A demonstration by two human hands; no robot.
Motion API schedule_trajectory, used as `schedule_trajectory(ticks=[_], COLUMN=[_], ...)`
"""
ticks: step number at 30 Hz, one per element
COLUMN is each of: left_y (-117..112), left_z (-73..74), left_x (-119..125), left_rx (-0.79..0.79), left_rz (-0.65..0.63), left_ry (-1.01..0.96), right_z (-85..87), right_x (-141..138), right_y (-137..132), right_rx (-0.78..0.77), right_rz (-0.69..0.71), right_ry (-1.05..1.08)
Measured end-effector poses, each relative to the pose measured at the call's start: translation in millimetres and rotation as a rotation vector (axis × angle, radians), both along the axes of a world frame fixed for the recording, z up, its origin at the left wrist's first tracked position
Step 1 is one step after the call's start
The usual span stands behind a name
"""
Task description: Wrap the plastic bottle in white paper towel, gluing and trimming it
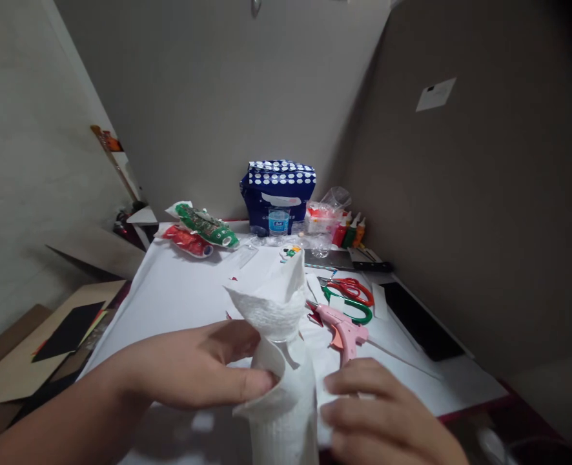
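A white, soft, paper-like wrap (293, 394) is rolled around an upright ribbed bottle-like form (281, 439), with a flared, pointed collar (276, 316) at the top. My left hand (194, 368) pinches the wrap's loose edge from the left, thumb in front and fingers partly hidden behind. Just right of the wrap is my right hand (387, 413), its fingers bent and a little apart, with nothing visible in them. A pink hot glue gun (347, 329) lies beyond that hand, beside green-handled scissors (358, 313) and red-handled scissors (356, 289).
White paper (184, 297) covers the table. Green and red fish-shaped pieces (203, 226) lie at the back left. At the back stand a blue bag (281, 187), a plastic cup (279, 223) and paint bottles (351, 232). A knife (334, 258) and a black tablet-like slab (421, 323) lie right.
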State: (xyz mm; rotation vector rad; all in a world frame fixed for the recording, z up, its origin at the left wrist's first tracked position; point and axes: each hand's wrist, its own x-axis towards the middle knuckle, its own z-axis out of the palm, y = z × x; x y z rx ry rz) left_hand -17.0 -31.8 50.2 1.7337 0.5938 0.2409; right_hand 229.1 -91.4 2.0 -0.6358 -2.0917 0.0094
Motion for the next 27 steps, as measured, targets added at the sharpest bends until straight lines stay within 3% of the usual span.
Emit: schedule_trajectory(ticks=[1,3,6,9,13,19,25,27], left_y=[-0.2,-0.4,-0.5,-2.3,-7.1,-8.0,-6.2,-6.3], left_z=[-1.2,-3.1,-3.6,-1.2,5.9,11.0,11.8,11.9], left_x=[-0.7,-0.9,0.4,1.4,0.8,-3.7,-4.6,-5.0], left_rx=[-0.015,-0.043,-0.018,0.081,0.201,0.277,0.287,0.271], left_rz=[-0.001,-0.013,-0.015,0.009,0.054,0.104,0.099,0.101], left_ry=[0.002,0.000,0.027,0.053,0.176,0.303,0.279,0.279], right_z=[-9.0,-30.5,-59.4,-73.0,-74.5,-73.0,-56.4,-46.3], right_x=[7.3,20.0,29.9,31.0,32.2,35.3,22.9,18.0], right_y=[2.0,10.2,27.5,41.3,47.7,38.3,25.4,17.4], right_rx=[-0.025,-0.259,-0.733,-0.862,-0.933,-1.069,-1.178,-1.102], right_rz=[-0.037,-0.324,-0.695,-0.794,-0.686,-0.443,0.041,0.076], right_ry=[0.065,0.156,-0.164,-0.209,-0.084,0.266,0.835,0.941])
